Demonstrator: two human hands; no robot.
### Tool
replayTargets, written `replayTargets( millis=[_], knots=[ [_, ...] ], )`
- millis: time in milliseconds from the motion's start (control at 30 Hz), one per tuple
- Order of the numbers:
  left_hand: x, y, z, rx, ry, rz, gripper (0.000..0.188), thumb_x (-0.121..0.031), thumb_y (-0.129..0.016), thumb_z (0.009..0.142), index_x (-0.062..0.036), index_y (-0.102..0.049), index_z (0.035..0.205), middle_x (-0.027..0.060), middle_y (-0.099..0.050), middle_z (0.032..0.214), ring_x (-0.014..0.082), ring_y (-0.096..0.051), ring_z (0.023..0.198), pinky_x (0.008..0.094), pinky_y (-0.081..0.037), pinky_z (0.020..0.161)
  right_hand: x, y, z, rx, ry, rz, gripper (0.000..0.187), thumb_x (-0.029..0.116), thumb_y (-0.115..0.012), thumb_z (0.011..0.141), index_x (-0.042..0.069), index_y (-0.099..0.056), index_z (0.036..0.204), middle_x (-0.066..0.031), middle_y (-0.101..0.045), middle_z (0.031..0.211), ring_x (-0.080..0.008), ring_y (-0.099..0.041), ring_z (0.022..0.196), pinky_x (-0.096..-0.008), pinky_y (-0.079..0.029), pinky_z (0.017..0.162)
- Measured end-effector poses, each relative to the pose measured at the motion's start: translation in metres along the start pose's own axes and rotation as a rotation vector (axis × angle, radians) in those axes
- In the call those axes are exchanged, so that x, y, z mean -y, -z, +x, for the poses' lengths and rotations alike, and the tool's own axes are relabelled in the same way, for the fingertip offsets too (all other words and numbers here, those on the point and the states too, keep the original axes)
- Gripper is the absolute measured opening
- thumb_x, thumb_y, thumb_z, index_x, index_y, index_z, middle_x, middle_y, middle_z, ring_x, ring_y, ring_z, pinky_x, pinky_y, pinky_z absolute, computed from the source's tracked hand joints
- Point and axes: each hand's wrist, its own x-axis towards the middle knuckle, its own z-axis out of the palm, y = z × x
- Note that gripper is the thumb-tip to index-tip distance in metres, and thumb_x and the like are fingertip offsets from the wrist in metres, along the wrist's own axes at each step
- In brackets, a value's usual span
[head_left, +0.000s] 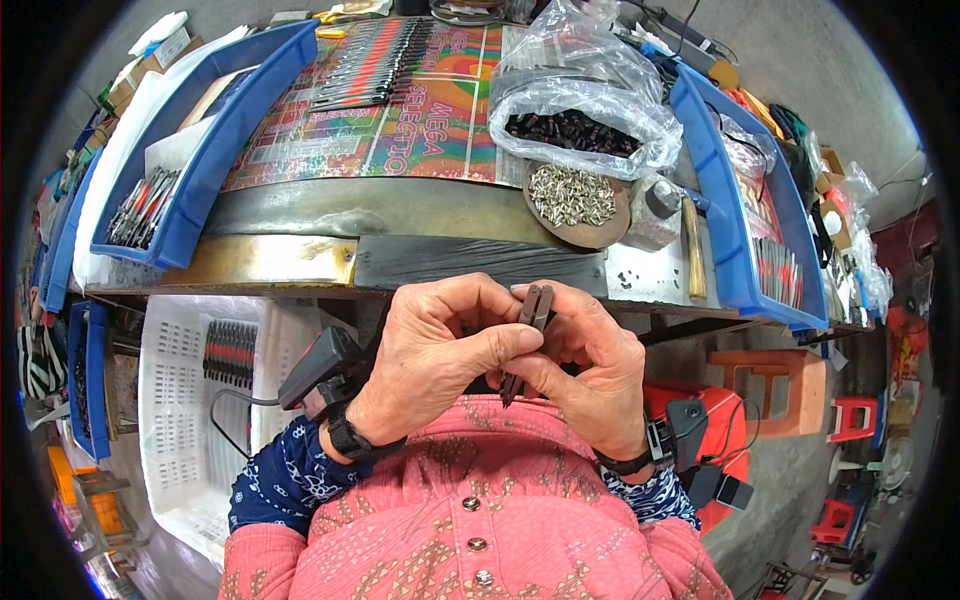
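In front of my chest, just off the bench's front edge, both hands meet around a slim dark piece (pixel 538 304). It looks like two narrow brown-black bars side by side, tilted, with its lower tip pointing down toward my lap. My left hand (pixel 435 345) pinches it from the left between thumb and fingers. From the other side my right hand (pixel 592 365) grips it, thumb low and index finger near the top end. Fingers cover its middle, so its exact kind is hidden.
A round dish of small metal pins (pixel 572 200) stands by a plastic bag of black parts (pixel 585 130). A wooden handle (pixel 693 248) lies beside them. Blue bins (pixel 205 190) flank the bench; slim red-and-black tools (pixel 372 60) lie in rows. A white basket (pixel 185 420) sits at lower left.
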Motion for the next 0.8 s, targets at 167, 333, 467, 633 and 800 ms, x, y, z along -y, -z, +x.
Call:
replayTargets(
  millis=[167,333,467,633,800],
  knots=[
    [0.0026,-0.0008,-0.0006,-0.008,-0.022,-0.019,0.007,-0.004,-0.073,0.086,0.0005,-0.068,0.087,0.0003,-0.066,0.078,0.0042,-0.057,0.068,0.02,-0.049,0.057,-0.0013,-0.0015,-0.0012,-0.031,0.008,-0.011,0.051,-0.002,-0.071,0.086,-0.002,-0.051,0.132,-0.0073,-0.069,0.085,-0.0101,-0.068,0.072,-0.023,-0.054,0.061],
    [0.0035,-0.001,-0.0003,-0.013,-0.013,-0.021,0.007,-0.004,-0.073,0.086,0.0006,-0.068,0.087,0.0003,-0.066,0.078,0.0041,-0.057,0.068,0.0198,-0.049,0.057,-0.004,-0.0033,-0.0022,-0.049,0.028,-0.001,0.05,-0.002,-0.071,0.086,-0.002,-0.051,0.132,-0.0075,-0.069,0.086,-0.0105,-0.068,0.072,-0.0233,-0.054,0.062],
    [0.0053,-0.0012,-0.0004,-0.017,-0.012,-0.029,0.007,-0.004,-0.073,0.085,0.0006,-0.068,0.087,0.0001,-0.066,0.078,0.0041,-0.057,0.067,0.0197,-0.049,0.057,-0.0064,-0.0046,-0.0021,-0.051,0.022,0.026,0.049,-0.003,-0.07,0.086,-0.002,-0.051,0.132,-0.0073,-0.068,0.087,-0.0111,-0.068,0.074,-0.0237,-0.055,0.062],
    [0.0076,0.0007,0.0012,-0.002,-0.024,0.003,0.007,-0.002,-0.072,0.086,0.0011,-0.066,0.088,0.0047,-0.065,0.079,0.0097,-0.06,0.063,0.0227,-0.051,0.053,-0.0066,-0.0053,-0.0027,-0.044,-0.004,0.042,0.048,-0.004,-0.069,0.087,-0.002,-0.051,0.132,-0.0075,-0.068,0.086,-0.0117,-0.069,0.075,-0.0239,-0.055,0.063],
    [0.0065,0.002,-0.0002,0.012,0.026,-0.047,0.008,-0.004,-0.071,0.088,0.0018,-0.066,0.09,0.0053,-0.066,0.079,0.0097,-0.06,0.064,0.0232,-0.051,0.053,-0.0069,-0.0042,-0.0043,-0.039,-0.03,0.06,0.049,-0.004,-0.069,0.087,-0.002,-0.051,0.132,-0.007,-0.068,0.085,-0.0108,-0.068,0.074,-0.0234,-0.055,0.063]
  ],
)
